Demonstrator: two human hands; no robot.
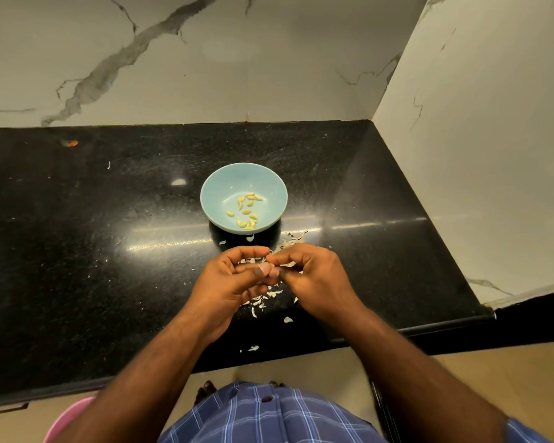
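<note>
Slippage is the risk: left hand (235,276) and right hand (314,276), over the table (109,251), both pinch a small half-hidden piece (269,263); a hard pull on its skin could flick it among the husks (269,295), short of the bowl (211,185) beyond.

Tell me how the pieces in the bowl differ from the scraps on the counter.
The pieces are yellow; the scraps are whitish. The pieces look plump and oval, the scraps thin and flaky. The pieces sit gathered in the blue bowl; the scraps lie scattered on the black counter. Both are small.
</note>
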